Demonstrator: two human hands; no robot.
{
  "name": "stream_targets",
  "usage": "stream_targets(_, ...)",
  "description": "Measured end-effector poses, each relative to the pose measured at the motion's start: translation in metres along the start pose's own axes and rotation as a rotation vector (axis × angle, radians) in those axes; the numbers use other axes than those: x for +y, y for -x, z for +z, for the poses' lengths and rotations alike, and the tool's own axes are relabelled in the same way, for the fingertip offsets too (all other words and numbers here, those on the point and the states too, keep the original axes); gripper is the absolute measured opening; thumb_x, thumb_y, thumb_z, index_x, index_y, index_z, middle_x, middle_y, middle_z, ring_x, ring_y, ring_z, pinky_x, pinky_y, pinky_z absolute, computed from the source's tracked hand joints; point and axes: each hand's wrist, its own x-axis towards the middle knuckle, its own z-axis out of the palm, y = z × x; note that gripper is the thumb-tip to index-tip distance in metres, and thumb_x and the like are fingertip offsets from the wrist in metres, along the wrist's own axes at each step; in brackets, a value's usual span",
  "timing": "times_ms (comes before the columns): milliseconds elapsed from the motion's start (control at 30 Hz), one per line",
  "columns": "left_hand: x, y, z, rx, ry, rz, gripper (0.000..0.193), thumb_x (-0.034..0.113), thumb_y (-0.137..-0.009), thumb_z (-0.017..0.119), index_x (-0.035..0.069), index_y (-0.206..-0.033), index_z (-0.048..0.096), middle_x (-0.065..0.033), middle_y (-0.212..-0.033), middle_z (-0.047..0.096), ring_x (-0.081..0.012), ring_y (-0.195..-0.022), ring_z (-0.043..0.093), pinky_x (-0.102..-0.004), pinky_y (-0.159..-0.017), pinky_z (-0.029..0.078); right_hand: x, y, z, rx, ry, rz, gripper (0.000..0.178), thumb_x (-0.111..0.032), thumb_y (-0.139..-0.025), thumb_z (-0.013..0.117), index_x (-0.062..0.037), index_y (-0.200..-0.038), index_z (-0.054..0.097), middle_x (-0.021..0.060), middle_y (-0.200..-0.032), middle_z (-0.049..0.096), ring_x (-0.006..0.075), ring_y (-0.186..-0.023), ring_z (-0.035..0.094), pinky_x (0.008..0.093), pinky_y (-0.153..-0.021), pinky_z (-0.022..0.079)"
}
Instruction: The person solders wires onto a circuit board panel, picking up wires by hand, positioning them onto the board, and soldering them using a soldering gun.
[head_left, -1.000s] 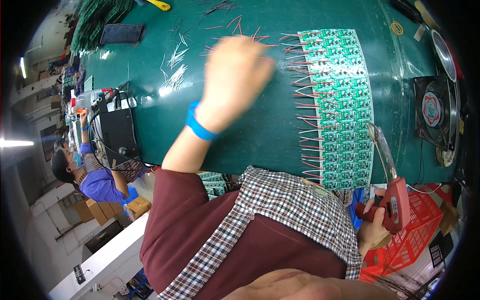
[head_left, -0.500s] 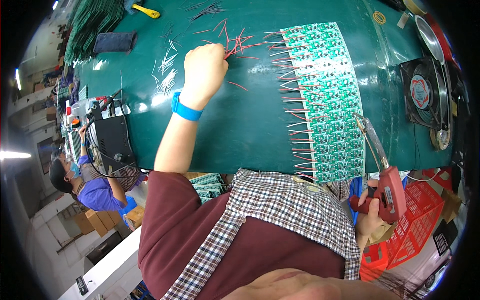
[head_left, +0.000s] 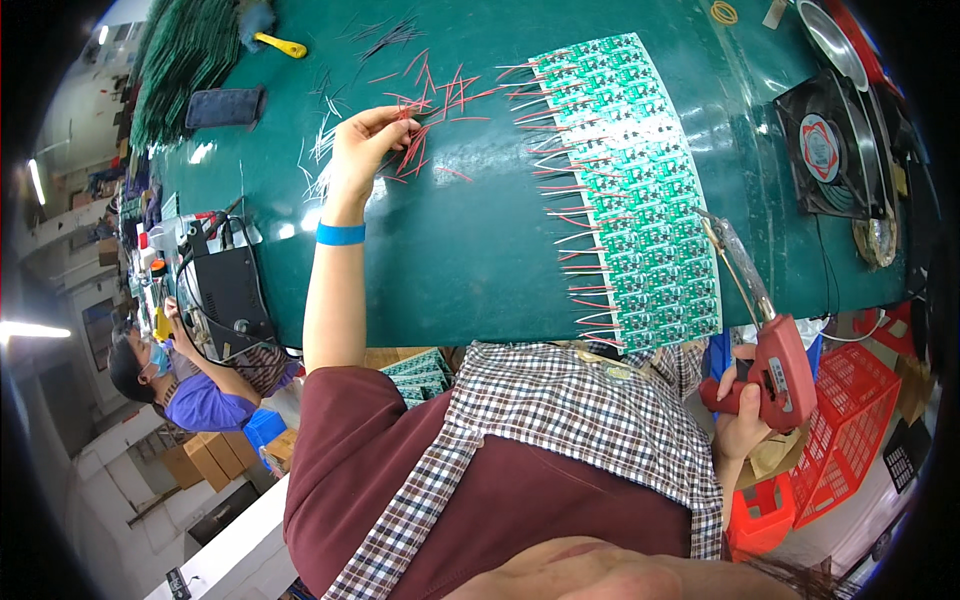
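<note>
My left hand, with a blue wristband, is over the scattered red wires. Its thumb and fingertips are pinched on red wire; how many strands they hold I cannot tell. White wires lie beside and partly behind this hand. At the lower right, my right hand wraps round the handle of a red soldering gun. The gun's metal tip points up beside the right edge of a panel of green circuit boards. Red and white wires stick out along the panel's left edge.
A fan stands at the right. A black box with cables is at the left, near a co-worker. Stacked green boards, a dark pad, a yellow-handled brush and dark wires lie at the far left.
My left hand has gone from a closed fist on the red wires to a fingertip pinch, shifting left and slightly nearer. My right hand still holds the soldering gun. The whole view has shifted a little.
</note>
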Motion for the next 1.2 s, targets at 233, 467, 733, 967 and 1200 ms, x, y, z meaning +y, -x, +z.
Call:
stream_targets(233,0.011,0.025,0.034,0.102,0.161,0.181,0.015,0.003,-0.081,0.056,-0.005,-0.093,0.062,-0.0085,-0.082,0.064,-0.0081,-0.065,0.054,-0.0206,-0.060,0.044,-0.001,0.000,0.007,0.027,0.032,0.013,0.046,-0.023,-0.081,0.057,0.0040,-0.114,0.041,0.0174,-0.101,0.052,0.0145,-0.057,0.049,0.0237,-0.049,0.039)
stream_targets(467,-0.001,0.033,0.054,0.099,0.120,0.124,0.013,0.001,-0.079,0.058,-0.005,-0.090,0.062,-0.0106,-0.082,0.065,-0.0063,-0.063,0.053,-0.0183,-0.058,0.043,-0.001,-0.001,-0.002,-0.080,0.020,-0.043,0.041,-0.016,-0.085,0.050,0.0004,-0.120,0.034,0.0191,-0.104,0.050,0.0149,-0.062,0.048,0.0236,-0.049,0.040)
stream_targets(733,0.077,0.058,0.108,-0.545,0.247,-0.021,0.011,0.008,-0.079,0.059,-0.001,-0.083,0.065,-0.0096,-0.075,0.065,-0.0119,-0.067,0.058,-0.0236,-0.061,0.043,-0.013,-0.021,-0.010,-0.040,0.381,-0.109,0.045,-0.005,-0.077,0.061,0.0034,-0.117,0.044,0.0105,-0.098,0.057,0.0096,-0.066,0.050,0.0214,-0.057,0.041)
stream_targets(967,0.100,0.073,0.168,-1.178,0.300,-0.247,0.011,0.009,-0.078,0.062,-0.001,-0.081,0.065,-0.0097,-0.078,0.065,-0.0115,-0.074,0.059,-0.0231,-0.065,0.044,-0.011,-0.084,0.027,-0.310,0.697,-0.760,0.046,-0.015,-0.065,0.065,0.0029,-0.107,0.055,0.0163,-0.098,0.062,0.0263,-0.084,0.062,0.0312,-0.071,0.050)
stream_targets(1200,0.093,0.073,0.179,-1.237,0.356,-0.330,0.014,0.009,-0.079,0.061,-0.002,-0.087,0.065,-0.0084,-0.079,0.065,-0.0097,-0.072,0.060,-0.0204,-0.065,0.046,-0.013,-0.076,0.028,-0.239,0.670,-0.740,0.047,-0.019,-0.063,0.067,-0.0012,-0.105,0.058,0.0130,-0.090,0.063,0.0236,-0.074,0.063,0.0278,-0.061,0.050)
